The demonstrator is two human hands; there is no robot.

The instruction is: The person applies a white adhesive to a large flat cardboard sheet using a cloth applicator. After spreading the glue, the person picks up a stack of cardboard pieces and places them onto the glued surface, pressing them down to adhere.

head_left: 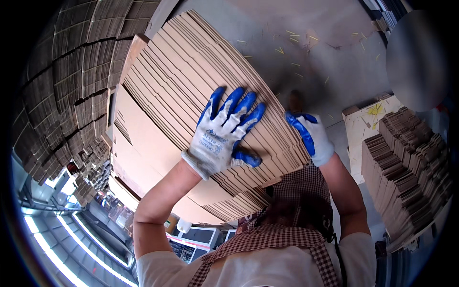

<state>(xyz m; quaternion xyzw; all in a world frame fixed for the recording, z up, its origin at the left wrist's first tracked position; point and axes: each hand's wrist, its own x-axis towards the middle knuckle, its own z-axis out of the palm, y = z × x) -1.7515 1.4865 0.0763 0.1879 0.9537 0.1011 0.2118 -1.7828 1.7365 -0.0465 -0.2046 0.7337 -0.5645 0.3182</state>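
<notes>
Against the person's chest, at frame centre, a thick bundle of flattened cardboard sheets is held edge-on. Left hand, in a white glove with blue coating, lies flat on the sheet edges, fingers spread, not closed round anything. Right hand, same glove, presses the bundle's right end; its grip is partly hidden, cannot tell. More stacked cardboard stands at right, well apart, and dark stacks at left. Grey floor beyond, littered with small scraps.

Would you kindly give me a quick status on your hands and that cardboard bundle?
Left hand flat on cardboard bundle. Right hand gripping its far edge. Another cardboard stack stands apart, right.
</notes>
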